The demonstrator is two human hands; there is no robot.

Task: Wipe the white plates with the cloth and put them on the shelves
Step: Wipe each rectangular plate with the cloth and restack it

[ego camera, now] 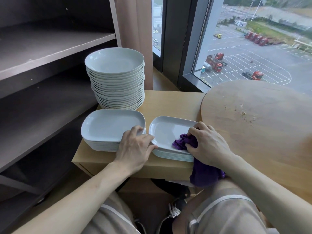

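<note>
Grips bunched purple cloth (184, 142) in right hand (208, 143), fingers curled round it, pressing it onto top plate (166, 130) of a low stack directly beneath. Steadies that plate's rim with left hand (135, 146), fingers spread and relaxed. Beside left hand's knuckles, second oblong stack (108, 126); beyond, tall round pile (116, 81); shelves (50, 48) farther left. Looks glazed, stiff, slick, breakable: best lifted singly, by opposite rims.
</note>
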